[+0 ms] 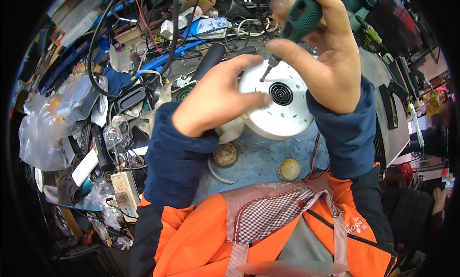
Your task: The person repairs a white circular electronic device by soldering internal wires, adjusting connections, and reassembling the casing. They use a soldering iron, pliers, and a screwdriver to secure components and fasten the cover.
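A white round appliance (287, 119), which looks like an upturned electric kettle, stands on the bench with black concentric rings (281, 93) in the middle of its underside. My left hand (225, 92) grips its left side, thumb across the white face and fingers at the far rim. In my right hand (330, 61) is a screwdriver (302, 19) with a green textured handle, held between thumb and fingers. Its dark shaft slants down, and the tip meets the white underside left of the rings. Whether a screw sits under the tip cannot be made out.
Nearer me on the blue mat (254, 157) are a round tin (225, 155) and a small dish of yellowish stuff (289, 169). Cables, tools and plastic bags (43, 128) crowd the left and back. A red-black wire (314, 155) lies right. Another person's hand (439, 199) shows far right.
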{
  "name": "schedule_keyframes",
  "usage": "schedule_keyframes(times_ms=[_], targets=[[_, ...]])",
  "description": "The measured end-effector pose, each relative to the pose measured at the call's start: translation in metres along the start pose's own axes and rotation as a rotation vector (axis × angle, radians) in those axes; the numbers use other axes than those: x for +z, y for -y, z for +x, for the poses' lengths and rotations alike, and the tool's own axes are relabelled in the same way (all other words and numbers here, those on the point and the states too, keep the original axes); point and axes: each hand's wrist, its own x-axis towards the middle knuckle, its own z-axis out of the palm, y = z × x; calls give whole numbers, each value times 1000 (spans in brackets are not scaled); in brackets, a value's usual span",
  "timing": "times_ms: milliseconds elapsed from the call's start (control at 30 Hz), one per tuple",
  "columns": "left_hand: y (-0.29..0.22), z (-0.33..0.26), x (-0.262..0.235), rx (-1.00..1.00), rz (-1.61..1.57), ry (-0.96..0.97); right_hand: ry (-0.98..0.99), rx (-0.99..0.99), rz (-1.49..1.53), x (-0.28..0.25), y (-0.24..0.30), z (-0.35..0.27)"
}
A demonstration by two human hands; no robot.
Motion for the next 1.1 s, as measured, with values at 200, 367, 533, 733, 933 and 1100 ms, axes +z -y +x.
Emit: schedule_keyframes(times_ms=[200, 367, 533, 733, 933, 1100], targets=[[-1, -1, -9, -91, -347, 123, -58, -137, -200, 3, 6, 3], [-2, 2, -2, -83, -345, 19, 99, 78, 215, -9, 11, 4], [6, 9, 13, 188, 35, -192, 43, -92, -312, -12, 12, 2], [0, 6, 15, 312, 305, -277, -70, 250, 375, 3, 14, -2], [9, 10, 21, 447, 441, -331, 7, -97, -233, -8, -7, -7], [11, 9, 25, 425, 442, -359, 201, 13, 92, -19, -1, 1]])
